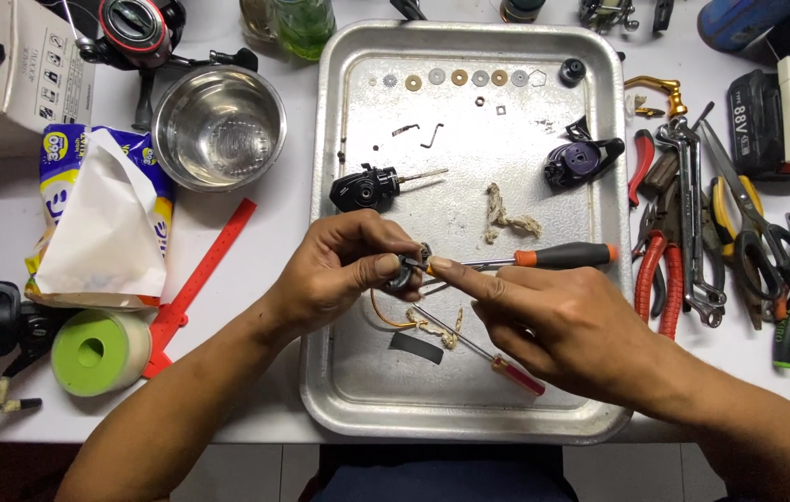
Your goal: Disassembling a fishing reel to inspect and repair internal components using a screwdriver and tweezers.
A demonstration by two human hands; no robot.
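Over a metal tray (pixel 358 390), my left hand (pixel 344 270) pinches a small dark round reel part (pixel 406 270) between thumb and fingers. My right hand (pixel 544 321) reaches its index finger to that part; whether it grips anything I cannot tell. An orange-handled screwdriver (pixel 562 255) lies just above my right hand. A thin red-handled screwdriver (pixel 516 372) lies beneath it. On the tray sit a black reel piece (pixel 364 189), a purple reel piece (pixel 578 160), a row of washers (pixel 460 78), frayed string (pixel 506 218) and a black strip (pixel 416 347).
Pliers, wrenches and scissors (pixel 720 251) crowd the table right of the tray. A steel bowl (pixel 218 125), a tissue pack (pixel 102 218), a red strip (pixel 199 270) and a green roll (pixel 97 351) lie left. Fishing reels (pixel 139 33) rest at the left and top edges.
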